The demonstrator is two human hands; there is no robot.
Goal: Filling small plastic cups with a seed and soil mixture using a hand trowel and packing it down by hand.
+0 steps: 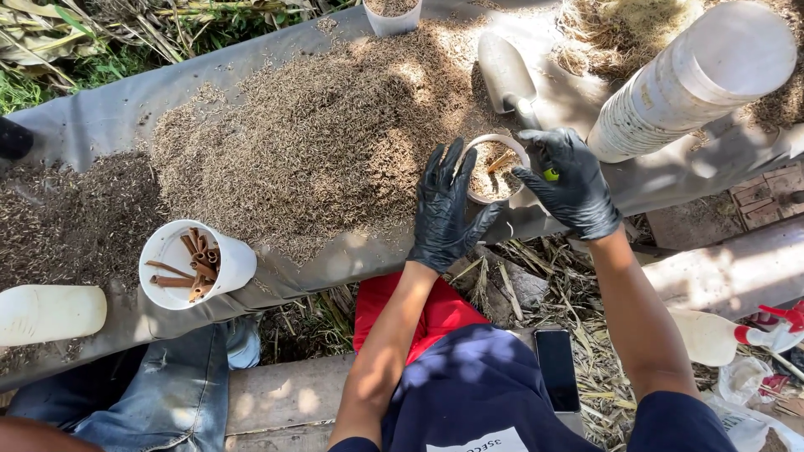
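Head view, nearest: dark blue top of the person [477, 385], red cloth [435, 310] at the lap, a dark phone [557, 368] on the plank beside it.
Neighbour: a knee in blue jeans [167, 393] at lower left, another person's.
Left hand [444, 209]: black glove, fingers spread and flat, resting against the left side of the small cup; it grips nothing.
Right hand [574, 184]: black glove, fingers curled at the cup's right rim, pinching a small yellow-green object [550, 174]; what it is cannot be told.
Cup [496, 170]: small, white, upright near the counter's front edge, between the two hands; filled with husk and a brown stick.
Counter [84, 125]: grey sheet over a bench.
Husk pile [318, 142]: broad brown heap, just left of the cup.
Trowel [507, 75]: blade on the pile's edge, handle pointing at the cup.
Stick cup [197, 264]: white, tilted toward the camera at the front edge, holding brown curled sticks.
Cup stack [695, 79]: long white stack, lying tilted at upper right.
Far cup [392, 12]: white, filled, at the top edge.
Bottle [50, 314]: white, lying at far left.
Spray bottle [729, 335]: white with a red trigger, on the ground at right.
Risk: the cup stands close to the counter's edge; a push from the flat left hand could, I judge, tip it off and spill the husk. The tilted stick cup looks equally liable to roll off.
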